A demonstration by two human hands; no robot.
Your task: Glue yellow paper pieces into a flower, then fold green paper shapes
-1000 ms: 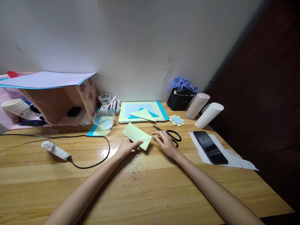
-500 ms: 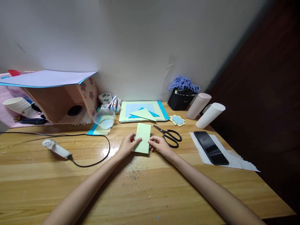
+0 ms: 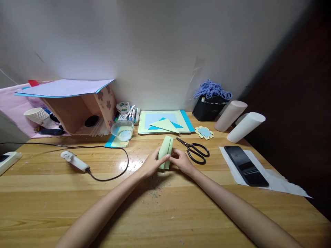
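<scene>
Just beside the scissors point(image 3: 193, 150), yr L hand point(image 3: 151, 164) pinches the folded green paper point(image 3: 163, 148) betw. thumb & fingers, R hand point(image 3: 184, 162) touches its right edge (pinched or not, can't tell), so uneven thumb pressure may skew the fold.

1. The head camera is looking forward and down from the person's head.
2. It is facing the worktop point(image 3: 129, 213) and the wall point(image 3: 155, 51) beyond.
3. It is sitting close, forearms point(image 3: 103, 208) entering at the bottom.
</scene>
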